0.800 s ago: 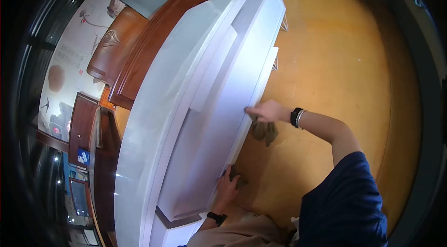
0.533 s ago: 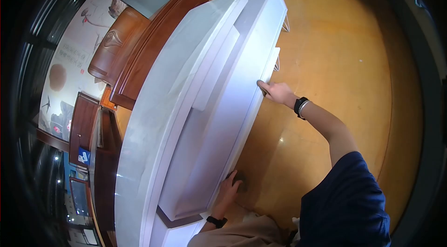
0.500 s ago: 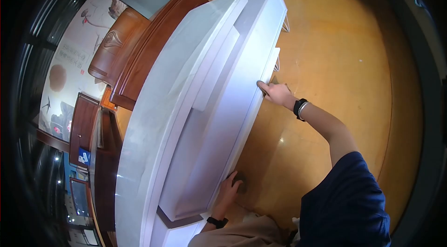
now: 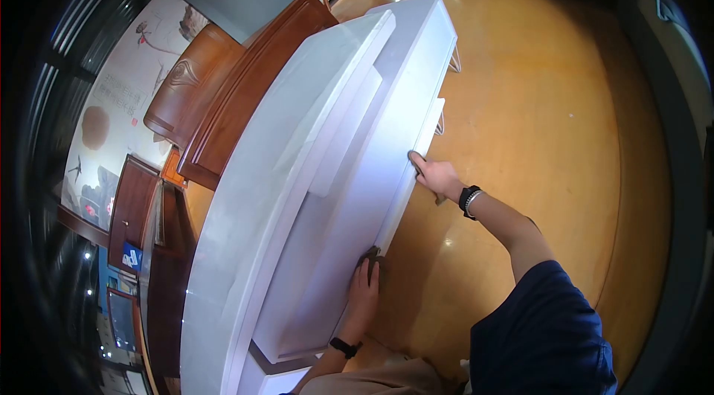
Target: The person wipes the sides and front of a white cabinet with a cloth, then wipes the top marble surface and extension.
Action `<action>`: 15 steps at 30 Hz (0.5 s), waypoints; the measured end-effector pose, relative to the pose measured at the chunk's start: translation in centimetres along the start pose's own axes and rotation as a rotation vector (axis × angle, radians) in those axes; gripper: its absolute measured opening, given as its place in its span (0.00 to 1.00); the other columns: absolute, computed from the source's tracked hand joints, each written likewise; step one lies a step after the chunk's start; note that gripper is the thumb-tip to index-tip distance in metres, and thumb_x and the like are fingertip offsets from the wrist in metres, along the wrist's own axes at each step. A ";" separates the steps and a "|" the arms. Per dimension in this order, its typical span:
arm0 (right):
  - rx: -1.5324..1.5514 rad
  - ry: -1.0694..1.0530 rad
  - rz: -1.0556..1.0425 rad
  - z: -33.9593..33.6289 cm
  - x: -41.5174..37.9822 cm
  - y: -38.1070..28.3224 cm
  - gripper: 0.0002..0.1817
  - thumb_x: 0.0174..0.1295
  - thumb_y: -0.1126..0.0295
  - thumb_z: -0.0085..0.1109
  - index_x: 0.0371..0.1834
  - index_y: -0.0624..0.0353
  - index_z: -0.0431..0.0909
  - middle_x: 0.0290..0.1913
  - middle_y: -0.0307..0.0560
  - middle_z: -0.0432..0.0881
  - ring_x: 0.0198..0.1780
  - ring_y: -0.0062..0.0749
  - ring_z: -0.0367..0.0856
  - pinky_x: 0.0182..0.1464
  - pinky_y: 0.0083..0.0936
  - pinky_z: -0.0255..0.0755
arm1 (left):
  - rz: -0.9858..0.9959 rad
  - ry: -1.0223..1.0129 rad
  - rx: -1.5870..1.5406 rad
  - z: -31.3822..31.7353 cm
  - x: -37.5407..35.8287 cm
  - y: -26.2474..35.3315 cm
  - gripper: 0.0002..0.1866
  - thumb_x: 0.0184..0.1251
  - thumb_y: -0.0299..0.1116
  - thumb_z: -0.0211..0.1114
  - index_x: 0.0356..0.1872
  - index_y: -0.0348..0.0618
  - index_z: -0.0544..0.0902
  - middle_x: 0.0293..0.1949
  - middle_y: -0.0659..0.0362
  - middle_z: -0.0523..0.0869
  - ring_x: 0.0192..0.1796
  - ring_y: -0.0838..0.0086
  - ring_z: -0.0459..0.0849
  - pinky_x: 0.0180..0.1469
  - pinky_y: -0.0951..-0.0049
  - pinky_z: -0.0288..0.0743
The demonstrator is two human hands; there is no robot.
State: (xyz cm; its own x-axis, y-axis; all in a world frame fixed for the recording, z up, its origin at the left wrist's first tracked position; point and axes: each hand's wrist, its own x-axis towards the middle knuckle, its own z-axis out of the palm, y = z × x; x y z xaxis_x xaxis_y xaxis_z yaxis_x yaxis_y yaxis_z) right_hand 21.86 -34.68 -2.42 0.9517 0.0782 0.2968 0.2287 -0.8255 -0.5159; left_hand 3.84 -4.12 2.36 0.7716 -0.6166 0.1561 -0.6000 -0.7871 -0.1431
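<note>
So the rags look easy to handle: thin, limp, light, and I'd guess pretty grippy rather than slippery. I'd bunch them from the middle, since a loose corner would probably just flop around. The brownish cloth (image 4: pixel 440 200) is just right of centre in the frame, in the right hand (image 4: pixel 439 175). That hand is closed on it, with a bit hanging below the palm and the fingertips at the edge of the long white cabinet (image 4: pixel 409 82). The dark cloth (image 4: pixel 370 254) is lower, a little below centre, bunched under the fingers of the left hand (image 4: pixel 363 292). Can't tell if those fingers are gripping it or only pressing it on the cabinet edge.

The cabinet itself looks stiff and heavy, and I'd be gentler with the pale slab (image 4: pixel 253 172) on top, maybe chippy at the rim.

Arm-wise, the right one comes in from the lower right, elbow bent, blue sleeve (image 4: pixel 543 328) in the bottom corner. The left forearm reaches up from bottom centre, fingers pointing up the frame.
</note>
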 end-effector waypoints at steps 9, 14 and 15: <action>0.084 0.021 -0.002 0.8 -0.5 0.6 0.29 0.58 0.65 0.51 0.64 0.46 0.57 0.34 0.56 0.78 0.29 0.48 0.79 0.30 0.39 0.74 | -0.287 -0.094 -0.318 -0.7 -9.7 -1.4 0.35 0.47 0.18 0.60 0.63 0.45 0.66 0.63 0.44 0.64 0.62 0.48 0.65 0.63 0.56 0.61; 0.104 -0.092 0.053 0.1 -0.4 0.1 0.30 0.58 0.65 0.51 0.65 0.45 0.56 0.36 0.58 0.77 0.30 0.50 0.79 0.31 0.39 0.75 | -0.220 -0.055 -0.096 -0.1 -19.5 -4.0 0.34 0.46 0.19 0.60 0.61 0.47 0.70 0.59 0.43 0.69 0.54 0.46 0.72 0.55 0.54 0.67; 0.084 -0.070 0.029 0.3 -0.4 0.4 0.30 0.58 0.65 0.52 0.65 0.45 0.56 0.36 0.58 0.77 0.31 0.50 0.79 0.31 0.39 0.75 | -0.224 -0.053 -0.096 -0.2 -21.0 -4.0 0.34 0.46 0.19 0.60 0.61 0.47 0.70 0.59 0.43 0.69 0.54 0.46 0.72 0.55 0.54 0.67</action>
State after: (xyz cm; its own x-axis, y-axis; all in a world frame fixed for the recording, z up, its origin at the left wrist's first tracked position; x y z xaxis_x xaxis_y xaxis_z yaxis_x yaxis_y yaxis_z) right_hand 21.60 -34.83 -2.98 0.9695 0.0959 0.2254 0.2141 -0.7787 -0.5898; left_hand -9.98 11.99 -0.15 0.8962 -0.4267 0.1212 -0.4279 -0.9037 -0.0167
